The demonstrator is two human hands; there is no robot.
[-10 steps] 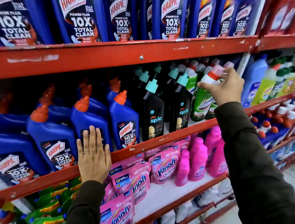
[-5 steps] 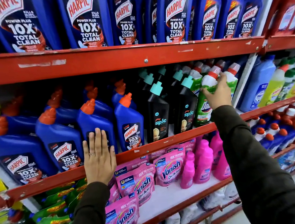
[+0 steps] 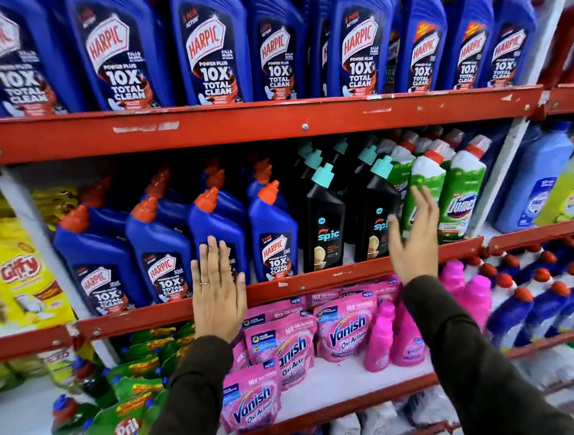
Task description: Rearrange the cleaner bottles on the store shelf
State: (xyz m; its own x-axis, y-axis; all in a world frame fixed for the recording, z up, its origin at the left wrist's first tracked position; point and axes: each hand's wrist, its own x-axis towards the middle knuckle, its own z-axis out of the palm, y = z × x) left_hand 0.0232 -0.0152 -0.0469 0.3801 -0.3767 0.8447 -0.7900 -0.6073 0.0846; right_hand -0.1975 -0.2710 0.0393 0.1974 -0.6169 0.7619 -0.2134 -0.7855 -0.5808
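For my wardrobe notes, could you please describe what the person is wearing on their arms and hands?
Both arms are covered to the wrist by long, dark brownish sleeves. The left hand is bare apart from a thin ring on one finger. The right hand is bare, with no ring visible.

Harpic bottles [image 3: 273,232] left of Spic bottles [image 3: 323,221] — Domex bottles [image 3: 462,193] rightmost — all on the middle shelf [image 3: 318,281].

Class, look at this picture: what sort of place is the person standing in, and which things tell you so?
Most likely a shop's cleaning-products aisle: red metal shelves carry many identical Harpic bottles, with Vanish pouches stocked in rows below.
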